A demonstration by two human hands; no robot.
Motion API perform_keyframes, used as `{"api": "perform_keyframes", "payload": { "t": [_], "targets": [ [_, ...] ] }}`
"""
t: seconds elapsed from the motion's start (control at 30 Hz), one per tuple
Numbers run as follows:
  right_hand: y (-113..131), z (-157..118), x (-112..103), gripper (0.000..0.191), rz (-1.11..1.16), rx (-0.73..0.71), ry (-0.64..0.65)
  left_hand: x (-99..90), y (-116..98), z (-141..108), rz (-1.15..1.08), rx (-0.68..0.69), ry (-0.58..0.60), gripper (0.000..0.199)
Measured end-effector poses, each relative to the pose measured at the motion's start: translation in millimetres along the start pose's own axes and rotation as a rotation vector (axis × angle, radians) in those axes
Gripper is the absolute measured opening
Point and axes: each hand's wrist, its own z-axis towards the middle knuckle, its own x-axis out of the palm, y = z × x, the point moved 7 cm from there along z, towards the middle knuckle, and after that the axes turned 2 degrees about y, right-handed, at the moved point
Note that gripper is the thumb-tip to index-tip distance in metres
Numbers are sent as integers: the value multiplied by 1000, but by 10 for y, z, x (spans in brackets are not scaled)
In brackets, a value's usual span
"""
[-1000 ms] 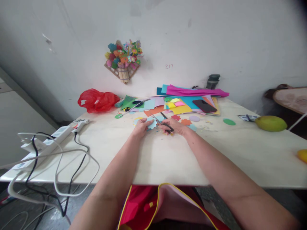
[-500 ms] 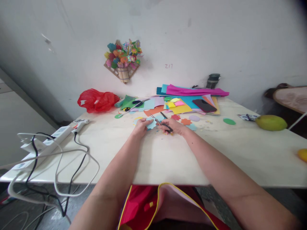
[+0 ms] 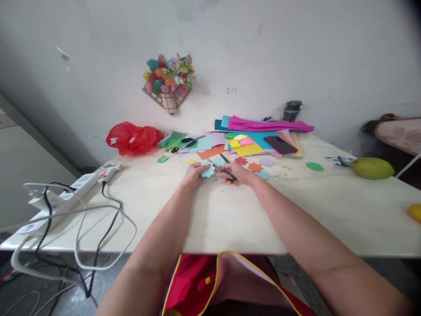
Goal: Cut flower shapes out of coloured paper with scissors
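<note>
My left hand (image 3: 194,174) pinches a light blue paper piece (image 3: 208,170) with a scalloped edge. Close on its right, my right hand (image 3: 237,172) is closed round the black handles of a pair of scissors (image 3: 226,172), whose blades point up and left at the paper's edge. Behind and beside my right hand lie a red paper flower (image 3: 241,161), an orange paper flower (image 3: 255,167) and a lilac oval (image 3: 266,162). Small paper scraps are scattered around both hands.
Coloured sheets (image 3: 248,147) with a phone (image 3: 280,145) on top lie at the back. A red plastic bag (image 3: 134,138) and second scissors (image 3: 193,141) are back left. Power strips (image 3: 66,202) and looped cables cover the left side; a green-yellow fruit (image 3: 371,168) sits right.
</note>
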Motion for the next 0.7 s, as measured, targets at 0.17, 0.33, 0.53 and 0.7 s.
{"api": "perform_keyframes", "payload": {
  "t": [0.17,0.33,0.53,0.7],
  "targets": [
    [-39,28,0,16,-2,-5,3,-6,7,9,7,4,1,22],
    [-24,27,6,17,5,-16,10,0,-1,2,3,11,4,22],
    [-35,35,4,17,30,-19,15,0,-2,-3,-9,4,1,22],
    [-38,32,1,18,27,-3,15,0,6,-5,-16,-2,9,23]
  ]
}}
